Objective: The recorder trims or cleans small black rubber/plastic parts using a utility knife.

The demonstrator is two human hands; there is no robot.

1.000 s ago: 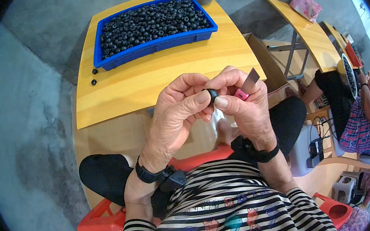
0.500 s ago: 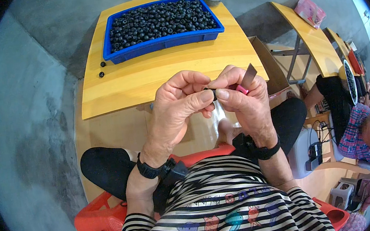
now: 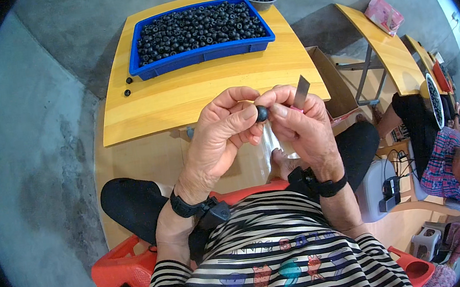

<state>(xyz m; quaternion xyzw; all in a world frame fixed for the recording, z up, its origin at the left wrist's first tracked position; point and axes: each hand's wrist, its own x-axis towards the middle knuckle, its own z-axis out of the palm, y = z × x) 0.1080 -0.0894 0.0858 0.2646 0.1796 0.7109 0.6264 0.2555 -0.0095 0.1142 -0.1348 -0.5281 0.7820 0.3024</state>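
In front of my body, above the near edge of the table, my left hand (image 3: 214, 131) pinches a small black round part (image 3: 262, 113) between thumb and fingertips. It looks smooth and ball-like from this side. Close against it on the right is my right hand (image 3: 310, 129), thumb and forefinger tips touching or nearly touching the part. A small knife (image 3: 301, 91) is tucked in the right hand's fingers, its flat blade pointing up and away. The knife's pink handle is mostly hidden by the fingers.
A blue tray (image 3: 203, 52) full of similar black parts stands on the yellow table (image 3: 202, 93). Behind it sits a bowl (image 3: 267, 5) of the same. Two loose parts (image 3: 127, 92) lie left. A cardboard box (image 3: 336, 87) stands right of the table; another person (image 3: 457, 167) sits farther right.
The black part has turned and shows more of its round surface between my hands. My right hand has shifted slightly left, and the knife blade now stands more upright.
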